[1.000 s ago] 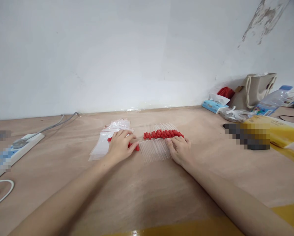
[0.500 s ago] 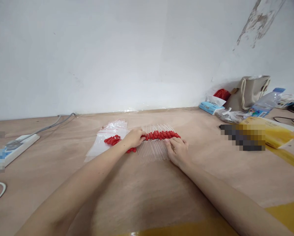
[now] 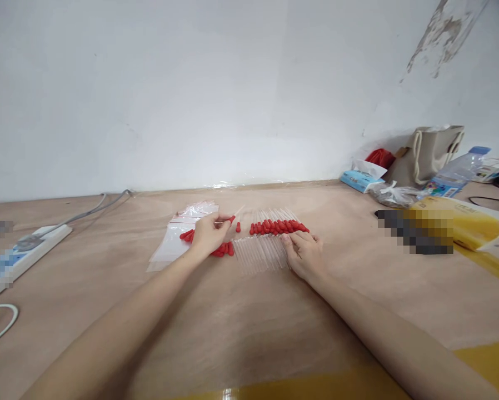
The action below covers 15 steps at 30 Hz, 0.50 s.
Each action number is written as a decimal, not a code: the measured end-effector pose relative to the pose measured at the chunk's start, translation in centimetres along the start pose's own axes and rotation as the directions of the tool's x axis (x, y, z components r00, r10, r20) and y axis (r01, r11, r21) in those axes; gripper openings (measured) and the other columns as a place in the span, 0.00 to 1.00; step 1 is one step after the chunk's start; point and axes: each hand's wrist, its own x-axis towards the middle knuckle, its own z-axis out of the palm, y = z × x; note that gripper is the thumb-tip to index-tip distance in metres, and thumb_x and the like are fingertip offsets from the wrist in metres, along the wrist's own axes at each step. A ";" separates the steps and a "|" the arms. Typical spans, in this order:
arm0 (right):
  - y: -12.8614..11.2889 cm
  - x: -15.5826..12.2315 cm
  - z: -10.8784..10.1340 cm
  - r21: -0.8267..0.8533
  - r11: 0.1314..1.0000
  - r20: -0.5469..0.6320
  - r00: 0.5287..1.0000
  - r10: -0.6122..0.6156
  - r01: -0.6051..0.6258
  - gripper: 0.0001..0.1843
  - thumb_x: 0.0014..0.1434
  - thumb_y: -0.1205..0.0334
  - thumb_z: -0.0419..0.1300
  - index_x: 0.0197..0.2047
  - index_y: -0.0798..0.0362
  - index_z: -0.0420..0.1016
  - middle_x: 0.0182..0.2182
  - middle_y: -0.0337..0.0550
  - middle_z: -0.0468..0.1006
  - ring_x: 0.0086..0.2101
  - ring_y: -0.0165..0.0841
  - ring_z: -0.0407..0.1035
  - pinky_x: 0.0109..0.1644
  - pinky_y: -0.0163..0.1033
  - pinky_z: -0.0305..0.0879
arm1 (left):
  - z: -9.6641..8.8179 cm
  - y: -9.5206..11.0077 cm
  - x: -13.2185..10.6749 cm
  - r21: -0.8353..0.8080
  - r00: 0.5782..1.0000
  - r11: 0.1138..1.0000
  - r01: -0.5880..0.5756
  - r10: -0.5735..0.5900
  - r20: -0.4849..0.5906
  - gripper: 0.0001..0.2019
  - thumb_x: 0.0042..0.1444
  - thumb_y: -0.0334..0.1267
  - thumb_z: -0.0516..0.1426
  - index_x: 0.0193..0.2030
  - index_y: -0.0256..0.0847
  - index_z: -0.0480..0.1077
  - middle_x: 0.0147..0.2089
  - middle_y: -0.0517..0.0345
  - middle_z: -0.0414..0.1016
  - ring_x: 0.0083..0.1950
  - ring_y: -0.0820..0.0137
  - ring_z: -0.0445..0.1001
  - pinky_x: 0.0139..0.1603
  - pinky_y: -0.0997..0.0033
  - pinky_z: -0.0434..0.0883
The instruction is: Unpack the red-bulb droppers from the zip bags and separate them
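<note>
A dropper with a red rubber bulb and a thin clear tube is pinched in my left hand, its tube pointing up to the right. Just right of it one more dropper lies alone. A tight row of red-bulbed droppers stretches on to the right, tubes facing the wall. In front of them lie several bare clear tubes, side by side. My right hand rests at the right end of both rows, fingers curled; what they hold, if anything, is hidden. Loose red bulbs lie below my left hand.
Clear zip bags with red lines lie left of my left hand. A power strip is at far left. On the right are a tissue pack, a cloth bag, a plastic bottle and a yellow packet.
My left hand has moved left, away from the row, with a dropper now visible in its fingers. A single dropper shows beside the row's left end. My right hand has stayed nearly still.
</note>
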 end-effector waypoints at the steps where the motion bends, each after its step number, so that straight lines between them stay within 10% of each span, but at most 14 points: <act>1: 0.0 0.0 0.0 0.013 1.000 -0.012 1.000 -0.005 0.005 0.19 0.62 0.56 0.44 0.27 0.51 0.71 0.27 0.38 0.74 0.33 0.29 0.66 0.43 0.40 0.47 | -0.5 -0.1 -0.8 -0.039 1.000 0.999 -0.002 0.002 -0.005 0.11 0.52 0.37 0.52 0.40 0.39 0.71 0.39 0.56 0.77 0.35 0.70 0.76 0.34 0.74 0.72; 5: -0.4 -0.1 -0.3 0.105 0.983 -0.095 0.985 -0.142 0.152 0.14 0.59 0.55 0.49 0.42 0.51 0.71 0.38 0.44 0.73 0.41 0.33 0.66 0.46 0.41 0.52 | -2.0 -0.8 -5.0 -0.209 0.982 0.961 -0.184 0.188 0.003 0.10 0.54 0.37 0.52 0.41 0.39 0.71 0.38 0.55 0.77 0.37 0.69 0.76 0.38 0.71 0.73; 9: -1.5 -0.4 -1.1 0.109 0.905 -0.058 0.911 -0.408 0.412 0.28 0.55 0.50 0.54 0.56 0.52 0.60 0.50 0.50 0.66 0.49 0.39 0.60 0.52 0.46 0.52 | -2.0 -2.1 -8.6 -0.122 0.842 0.836 -0.535 0.539 0.002 0.10 0.53 0.30 0.54 0.41 0.40 0.72 0.42 0.53 0.75 0.44 0.69 0.74 0.46 0.69 0.72; 15: -2.6 -1.2 -0.5 0.135 0.762 0.014 0.768 -0.640 0.633 0.12 0.56 0.56 0.56 0.44 0.46 0.71 0.32 0.38 0.76 0.41 0.33 0.65 0.57 0.51 0.39 | -0.9 -3.1 -10.0 -0.117 0.744 0.750 -0.651 0.661 0.092 0.14 0.54 0.26 0.52 0.45 0.41 0.69 0.45 0.53 0.74 0.44 0.72 0.74 0.44 0.74 0.73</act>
